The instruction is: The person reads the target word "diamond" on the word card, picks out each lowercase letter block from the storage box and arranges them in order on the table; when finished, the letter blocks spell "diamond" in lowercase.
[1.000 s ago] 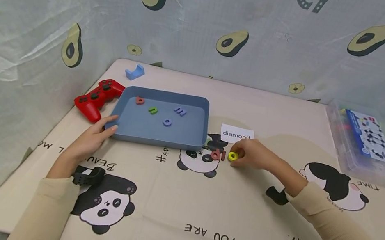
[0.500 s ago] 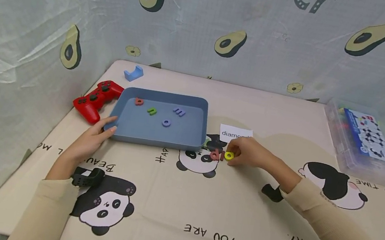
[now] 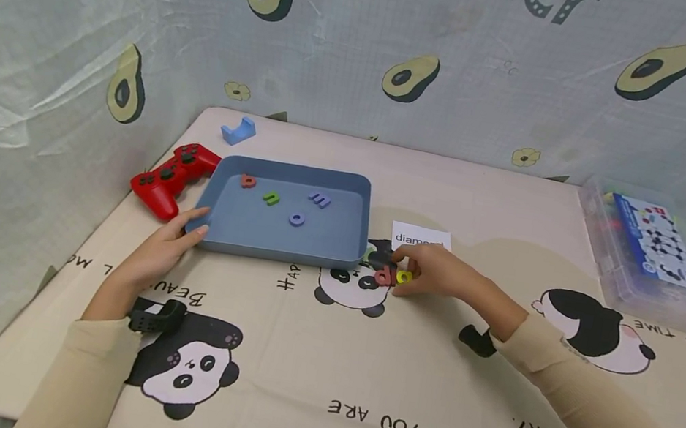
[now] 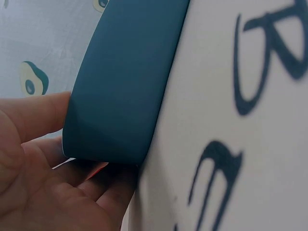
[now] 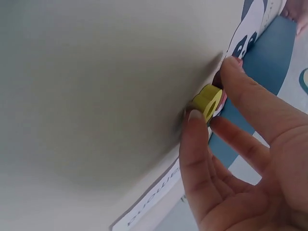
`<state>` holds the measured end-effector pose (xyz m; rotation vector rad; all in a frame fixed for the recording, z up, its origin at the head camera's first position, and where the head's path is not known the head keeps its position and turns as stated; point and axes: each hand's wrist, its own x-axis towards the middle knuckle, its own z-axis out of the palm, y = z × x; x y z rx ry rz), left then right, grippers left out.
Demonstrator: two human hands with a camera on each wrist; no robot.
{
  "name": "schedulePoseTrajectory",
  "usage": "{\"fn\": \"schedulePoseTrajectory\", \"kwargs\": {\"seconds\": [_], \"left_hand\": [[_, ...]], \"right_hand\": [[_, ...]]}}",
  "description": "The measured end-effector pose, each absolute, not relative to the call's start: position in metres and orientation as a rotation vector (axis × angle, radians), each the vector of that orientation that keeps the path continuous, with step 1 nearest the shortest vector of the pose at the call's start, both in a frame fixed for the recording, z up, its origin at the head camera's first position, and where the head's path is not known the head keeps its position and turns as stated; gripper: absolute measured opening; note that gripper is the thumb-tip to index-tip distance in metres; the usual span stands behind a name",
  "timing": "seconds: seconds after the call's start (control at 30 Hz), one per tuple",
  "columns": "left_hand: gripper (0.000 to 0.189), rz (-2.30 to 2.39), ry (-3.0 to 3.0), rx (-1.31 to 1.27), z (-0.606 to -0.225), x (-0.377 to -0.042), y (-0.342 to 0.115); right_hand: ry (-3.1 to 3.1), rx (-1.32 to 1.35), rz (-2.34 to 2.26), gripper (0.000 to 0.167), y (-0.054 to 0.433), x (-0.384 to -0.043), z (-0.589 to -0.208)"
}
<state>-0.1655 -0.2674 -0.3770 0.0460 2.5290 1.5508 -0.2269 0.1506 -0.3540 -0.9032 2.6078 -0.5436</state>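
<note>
With thumb and fingers, my left hand [image 3: 161,250] holds the near-left corner of a blue tray [image 3: 283,255]; the left wrist view shows the fingers at the tray's outer wall [image 4: 120,96]. My right hand [image 3: 434,272] has its thumb and index finger about a yellow toy letter [image 5: 208,101], which stands against the red letters on the cloth. A red letter d [image 3: 383,276] lies just left of it; a slim red letter between them is partly hidden. Behind the hand lies a white card [image 3: 421,234] reading "diamond", its lower edge covered by the fingers.
Inside the tray lie a red letter [image 3: 248,181], a green n [image 3: 271,198], a purple m [image 3: 319,199] and a purple o [image 3: 296,219]. A red game controller [image 3: 171,181] touches or nears the tray's left side. A light-blue holder [image 3: 238,130] and a clear box [image 3: 656,253] stand farther out.
My right hand has slid the yellow letter left, up to the red letters, and its fingertips now reach farther left. The left hand stays at the tray corner.
</note>
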Motion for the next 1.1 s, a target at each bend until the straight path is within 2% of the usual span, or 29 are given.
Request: {"fn": "schedulePoseTrajectory", "kwargs": {"seconds": [0.2,0.5,0.87,1.1], "left_hand": [[0.061,1.549,2.532,0.044,-0.378,-0.166,-0.269],[0.061,1.556,2.531,0.055,-0.377,-0.165,-0.268],[0.061,1.553,2.533,0.047,-0.377,-0.165,-0.268],[0.061,1.549,2.53,0.045,-0.377,-0.164,-0.268]], "right_hand": [[2.65,-0.926,-0.438,0.048,0.143,-0.223,-0.355],[2.663,-0.968,-0.379,0.038,0.136,-0.223,-0.357],[2.673,-0.895,-0.356,0.036,0.133,-0.222,-0.355],[2.669,-0.815,-0.333,0.05,0.14,-0.226,-0.344]]}}
